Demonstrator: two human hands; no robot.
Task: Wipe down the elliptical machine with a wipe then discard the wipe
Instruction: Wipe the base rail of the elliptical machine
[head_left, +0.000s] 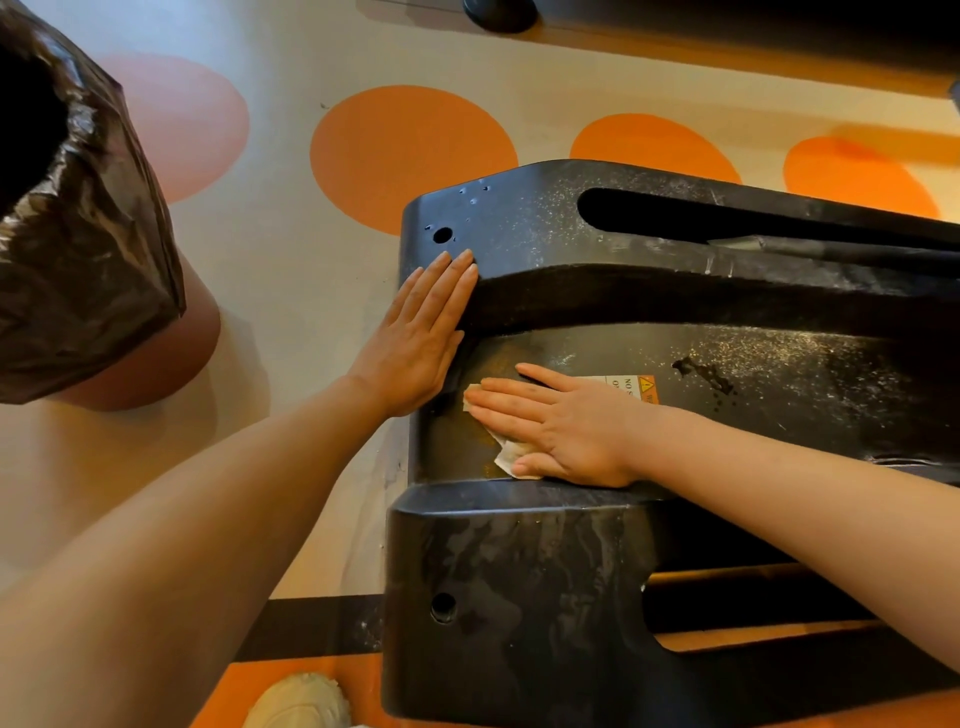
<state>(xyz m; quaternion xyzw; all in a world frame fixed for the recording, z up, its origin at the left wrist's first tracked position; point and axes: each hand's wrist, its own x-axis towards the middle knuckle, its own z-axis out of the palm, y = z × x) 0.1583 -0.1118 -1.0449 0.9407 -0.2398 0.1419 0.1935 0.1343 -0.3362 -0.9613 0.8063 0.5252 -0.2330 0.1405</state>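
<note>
While we look down from the head camera, we see our two hands on the big black plastic base of the elliptical machine (675, 291). Our right hand (561, 431) lies flat with its fingers straight and close together. It presses one small crumpled white wipe (506, 452) down onto the low middle part of the base. Most of the wipe is hidden under that hand, and only its edges peek out by the fingertips and the thumb. Just beside the right hand is one white and orange warning sticker (636, 387), partly covered by the hand. Our left hand (421, 343) is also flat, fingers straight and side by side. It rests on the end of the base, with its fingertips on the upper raised part. It holds nothing.

We count two round holes in the base, one near the left fingertips and one on the lower raised part. The base has pale dusty specks on it.

On the left stands one bin with a dark shiny plastic bag (78, 218) in it, well apart from the wipe. The cream floor with orange round spots (410, 150) has three bright orange spots beyond the machine. One pale shoe (298, 701) shows at the bottom.
</note>
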